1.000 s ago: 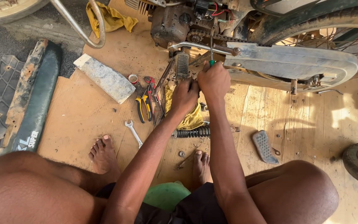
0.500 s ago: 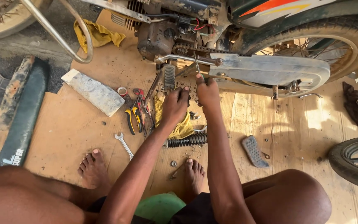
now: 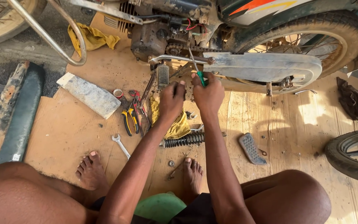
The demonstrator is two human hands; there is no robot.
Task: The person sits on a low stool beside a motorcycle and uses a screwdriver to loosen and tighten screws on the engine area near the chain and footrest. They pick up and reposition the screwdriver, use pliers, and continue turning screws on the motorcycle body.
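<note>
1. The right hand (image 3: 208, 94) is closed around a green-handled screwdriver (image 3: 196, 66), whose shaft runs up and slightly left toward the chain just under the engine (image 3: 154, 39).
2. The left hand (image 3: 172, 99) sits just beside the right, fingers curled in narrow at the footpeg (image 3: 163, 75); whether it truly grips anything I cannot tell.
3. Both hands work right below the grey chain cover (image 3: 266, 68), which stretches to the right toward the rear wheel (image 3: 332, 29).
4. The screwdriver's handle pokes out above the right fist; its tip is lost among the motorcycle parts.
5. Under the wrists lies a yellow rag (image 3: 179, 126) on the board (image 3: 63, 132), and just beyond it a black coil spring (image 3: 183, 140).
6. To the left of the left forearm lie pliers (image 3: 127, 120) with yellow grips, red-handled cutters (image 3: 135, 101) touching them, and a small spanner (image 3: 121, 145) nearer the left foot (image 3: 90, 170).
7. A grey block (image 3: 90, 94) lies further left, tilted, well apart from the hands.
8. To the right of the right forearm lies a pedal rubber (image 3: 251, 148).
9. A dark rag (image 3: 355, 103) lies at the far right, near another tyre (image 3: 349, 159).
10. A second yellow cloth (image 3: 92, 38) sits up by the curved metal bar (image 3: 69, 29).
</note>
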